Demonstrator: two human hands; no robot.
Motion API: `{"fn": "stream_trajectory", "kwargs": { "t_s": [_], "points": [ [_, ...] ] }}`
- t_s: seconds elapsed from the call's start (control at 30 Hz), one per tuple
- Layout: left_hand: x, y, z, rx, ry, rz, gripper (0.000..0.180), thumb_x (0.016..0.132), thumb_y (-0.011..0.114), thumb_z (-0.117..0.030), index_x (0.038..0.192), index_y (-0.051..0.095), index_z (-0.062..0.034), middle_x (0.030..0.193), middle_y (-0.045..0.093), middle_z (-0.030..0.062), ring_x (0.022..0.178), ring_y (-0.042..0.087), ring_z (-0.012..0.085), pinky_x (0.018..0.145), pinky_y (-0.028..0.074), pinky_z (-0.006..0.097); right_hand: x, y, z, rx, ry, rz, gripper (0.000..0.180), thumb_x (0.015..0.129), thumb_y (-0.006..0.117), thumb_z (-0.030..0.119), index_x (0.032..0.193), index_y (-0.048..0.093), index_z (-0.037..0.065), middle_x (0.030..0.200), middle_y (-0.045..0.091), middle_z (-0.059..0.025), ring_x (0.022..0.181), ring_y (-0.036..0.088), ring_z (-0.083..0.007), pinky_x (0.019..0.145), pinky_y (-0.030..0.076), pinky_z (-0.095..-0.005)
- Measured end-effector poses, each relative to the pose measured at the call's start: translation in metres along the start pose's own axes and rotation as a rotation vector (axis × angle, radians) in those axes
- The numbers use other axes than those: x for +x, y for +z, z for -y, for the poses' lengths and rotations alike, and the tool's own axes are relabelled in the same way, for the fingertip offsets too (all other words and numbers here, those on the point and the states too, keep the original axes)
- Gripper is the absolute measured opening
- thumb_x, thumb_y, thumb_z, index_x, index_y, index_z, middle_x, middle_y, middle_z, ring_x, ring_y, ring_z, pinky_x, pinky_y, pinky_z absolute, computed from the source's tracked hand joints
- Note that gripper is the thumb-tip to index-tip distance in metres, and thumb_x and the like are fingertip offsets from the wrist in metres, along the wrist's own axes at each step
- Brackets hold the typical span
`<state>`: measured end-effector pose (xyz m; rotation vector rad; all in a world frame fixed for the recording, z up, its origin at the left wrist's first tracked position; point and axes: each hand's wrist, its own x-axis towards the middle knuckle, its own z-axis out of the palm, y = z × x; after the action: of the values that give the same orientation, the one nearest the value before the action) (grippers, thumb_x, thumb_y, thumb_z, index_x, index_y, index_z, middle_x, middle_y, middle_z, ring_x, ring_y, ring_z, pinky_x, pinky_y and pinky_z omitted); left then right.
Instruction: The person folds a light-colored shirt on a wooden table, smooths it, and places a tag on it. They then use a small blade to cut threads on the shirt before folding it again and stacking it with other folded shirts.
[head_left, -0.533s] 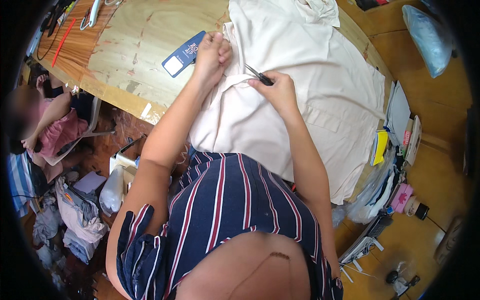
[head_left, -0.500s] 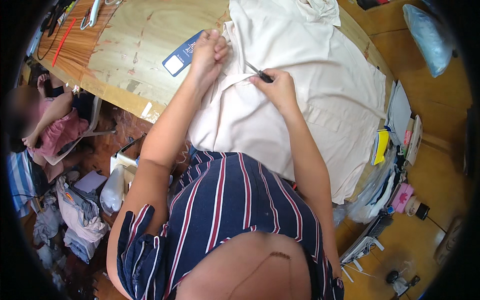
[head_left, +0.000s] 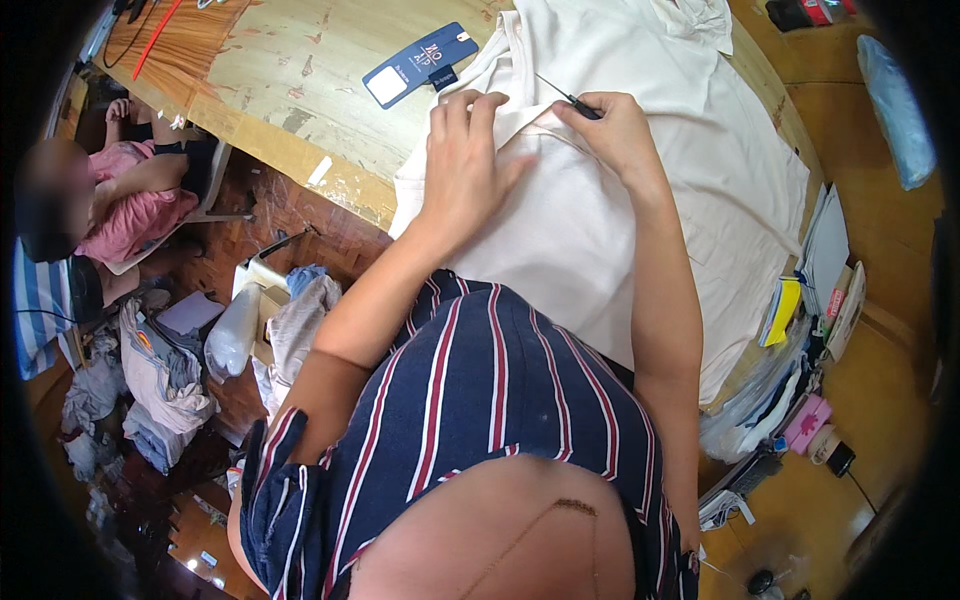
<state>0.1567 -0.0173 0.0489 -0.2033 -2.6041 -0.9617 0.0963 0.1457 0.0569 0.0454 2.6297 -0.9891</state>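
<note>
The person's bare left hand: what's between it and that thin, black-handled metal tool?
In the head view, only creased cream cloth lies between the left hand and the tool.

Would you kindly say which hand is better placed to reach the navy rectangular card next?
Probably the left hand: it's nearer the card, while the right hand holds a black-handled metal tool.

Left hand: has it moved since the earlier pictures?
Yes. Judged against the white scrap on the table, the left hand has come nearer to the striped shirt.
</note>
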Motion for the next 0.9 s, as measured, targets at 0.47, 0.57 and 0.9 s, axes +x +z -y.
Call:
{"fn": "stream_trajectory", "kwargs": {
  "t_s": [0.47, 0.57, 0.9],
  "points": [
    [0.045, -0.03, 0.038, -0.017, 0.167, 0.459, 0.022, 0.07, 0.053, 0.002, 0.091, 0.058, 0.0011, 0.095, 0.056, 0.0133, 0.089, 0.052, 0.028, 0.077, 0.041, 0.036, -0.038, -0.035, -0.049, 0.278, -0.076, -0.13, 0.023, 0.068, 0.068, 0.022, 0.074, 0.063, 0.0, 0.06, 0.058, -0.0105, 0.054, 0.053, -0.015, 0.056, 0.041, -0.0271],
    [0.063, 0.018, 0.04, -0.159, 0.631, 0.42, 0.02, 0.07, 0.056, -0.004, 0.09, 0.059, -0.0034, 0.093, 0.056, 0.0076, 0.092, 0.049, 0.0259, 0.077, 0.038, 0.034, -0.044, -0.025, -0.06, 0.082, -0.044, -0.293, 0.019, 0.067, 0.067, 0.015, 0.085, 0.064, 0.007, 0.076, 0.062, -0.0076, 0.067, 0.058, -0.0194, 0.063, 0.044, -0.0282],
    [0.071, -0.01, 0.072, 0.152, 0.812, 0.382, 0.01, 0.067, 0.06, -0.01, 0.074, 0.054, -0.0044, 0.09, 0.056, 0.0062, 0.088, 0.05, 0.0228, 0.074, 0.037, 0.032, -0.075, 0.003, -0.088, -0.234, -0.462, -0.638, 0.019, 0.056, 0.061, -0.001, 0.074, 0.059, 0.006, 0.076, 0.055, -0.0052, 0.059, 0.055, -0.022, 0.05, 0.042, -0.0294]
  ]
}}
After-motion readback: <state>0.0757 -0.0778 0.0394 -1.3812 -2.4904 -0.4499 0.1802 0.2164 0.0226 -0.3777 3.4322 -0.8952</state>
